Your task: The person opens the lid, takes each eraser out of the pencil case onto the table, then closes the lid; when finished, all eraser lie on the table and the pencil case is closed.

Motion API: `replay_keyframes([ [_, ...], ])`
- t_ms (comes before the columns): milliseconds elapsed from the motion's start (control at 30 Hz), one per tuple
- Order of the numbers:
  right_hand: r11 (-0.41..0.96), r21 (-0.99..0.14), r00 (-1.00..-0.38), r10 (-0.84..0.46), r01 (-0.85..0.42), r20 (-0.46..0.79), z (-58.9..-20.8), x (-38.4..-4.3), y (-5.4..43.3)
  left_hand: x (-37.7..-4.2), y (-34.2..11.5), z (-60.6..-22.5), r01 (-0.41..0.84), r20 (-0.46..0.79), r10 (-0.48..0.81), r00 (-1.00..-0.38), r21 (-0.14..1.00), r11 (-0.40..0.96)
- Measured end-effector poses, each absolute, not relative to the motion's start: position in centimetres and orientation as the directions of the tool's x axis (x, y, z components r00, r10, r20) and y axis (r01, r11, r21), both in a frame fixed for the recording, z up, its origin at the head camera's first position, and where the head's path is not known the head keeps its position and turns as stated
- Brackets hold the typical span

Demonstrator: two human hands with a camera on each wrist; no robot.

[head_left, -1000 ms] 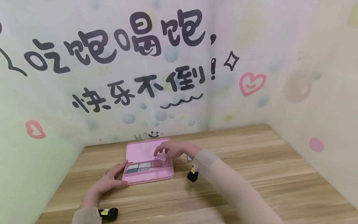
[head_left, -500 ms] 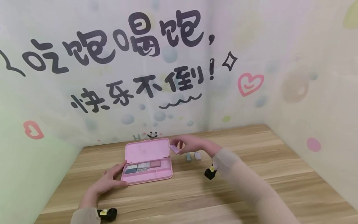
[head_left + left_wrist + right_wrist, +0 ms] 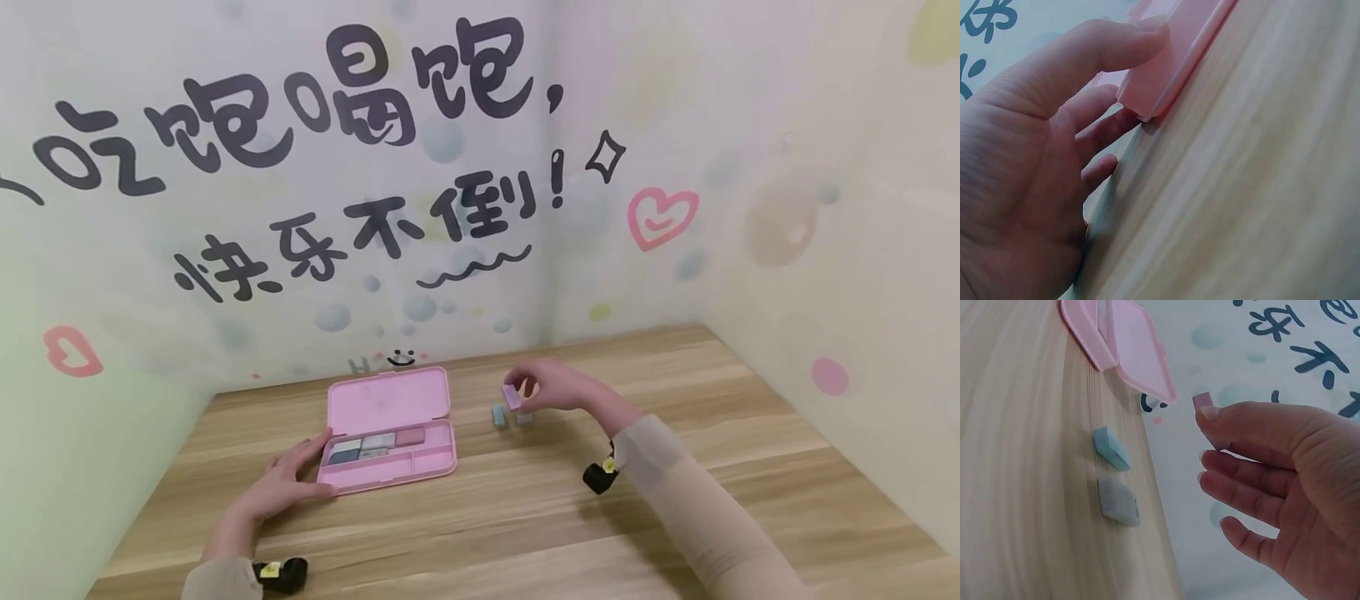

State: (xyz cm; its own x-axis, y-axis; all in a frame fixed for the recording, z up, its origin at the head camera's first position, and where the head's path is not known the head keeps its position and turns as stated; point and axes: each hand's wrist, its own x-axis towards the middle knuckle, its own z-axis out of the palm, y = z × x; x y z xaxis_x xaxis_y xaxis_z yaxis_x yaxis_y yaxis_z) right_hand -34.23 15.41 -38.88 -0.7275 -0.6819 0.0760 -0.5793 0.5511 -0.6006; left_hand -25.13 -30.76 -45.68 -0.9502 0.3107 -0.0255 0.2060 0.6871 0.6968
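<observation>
An open pink pencil case (image 3: 387,402) lies on the table, its lid folded back toward the wall. My left hand (image 3: 279,488) holds the case's left end, thumb at the front corner and fingers at the side. To the right, my right hand (image 3: 557,387) pinches a small purple eraser (image 3: 512,397) between thumb and forefinger, above the tabletop. Just below it lie a light blue eraser (image 3: 1112,449) and a whitish-grey eraser (image 3: 1119,501), side by side. Inside the case, several more blocks, among them a pink one (image 3: 409,437), fill the back compartment's left part.
A wooden table (image 3: 480,533) extends to a back wall (image 3: 600,75) printed with large characters and hearts. Side walls close it in at left and right. A black wrist camera (image 3: 283,575) sits at the left cuff and another (image 3: 600,477) at the right cuff.
My right hand has carried the purple eraser out of the case and rightward, over the two loose erasers. My left hand has stayed at the case.
</observation>
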Motion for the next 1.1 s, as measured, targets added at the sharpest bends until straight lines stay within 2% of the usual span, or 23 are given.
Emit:
replay_keyframes([
  [500, 0.597, -0.642, -0.834, -0.537, -0.480, 0.124, -40.3, -33.7, 19.8, -24.8, -30.6, -45.4, 0.214, -0.017, 0.314, -0.949, 0.697, 0.684],
  [1100, 0.613, -0.702, -0.889, -0.454, -0.362, 0.061, -43.3, -34.1, 21.0, -24.8, -30.4, -45.4, 0.228, -0.005, 0.328, -0.945, 0.710, 0.666],
])
